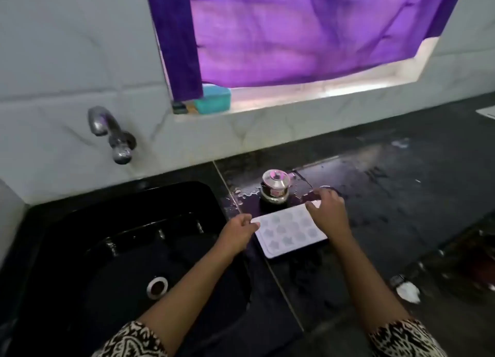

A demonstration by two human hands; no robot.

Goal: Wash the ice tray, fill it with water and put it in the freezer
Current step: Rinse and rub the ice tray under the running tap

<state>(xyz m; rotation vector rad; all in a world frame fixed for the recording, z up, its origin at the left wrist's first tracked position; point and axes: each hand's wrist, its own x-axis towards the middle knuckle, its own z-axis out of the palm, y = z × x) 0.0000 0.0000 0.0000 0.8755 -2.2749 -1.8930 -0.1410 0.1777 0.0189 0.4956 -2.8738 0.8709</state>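
1. Head view, location of the item: the white ice tray (290,232) lies flat on the dark worktop (401,196), just to the right of the black sink (107,249) and not in it.
2. Left hand (237,234): fingers (253,224) curled and pinching the tray's near-left corner.
3. Right hand (328,212): fingers (321,193) curled over the tray's far-right corner, apparently gripping it; the underside of the grip is hidden.
4. Surroundings: a small lidded steel pot (276,186) stands just behind the tray, with water pooled on the worktop round its base. The wall tap (112,134) above the sink shows no stream of water.
5. Tray contents: the shaped cells look greyish. Whether they hold water cannot be told from this view.
6. Progress, as a judgement: with both hands on the tray at the sink's edge, the step in hand is lifting or setting down the tray. Washing cannot be confirmed as done. Filling is unconfirmed. Freezing is outstanding, and no freezer is in view.
7. Risk noted: if the cells are full, any tilt on lifting would spill them; a level carry is called for.
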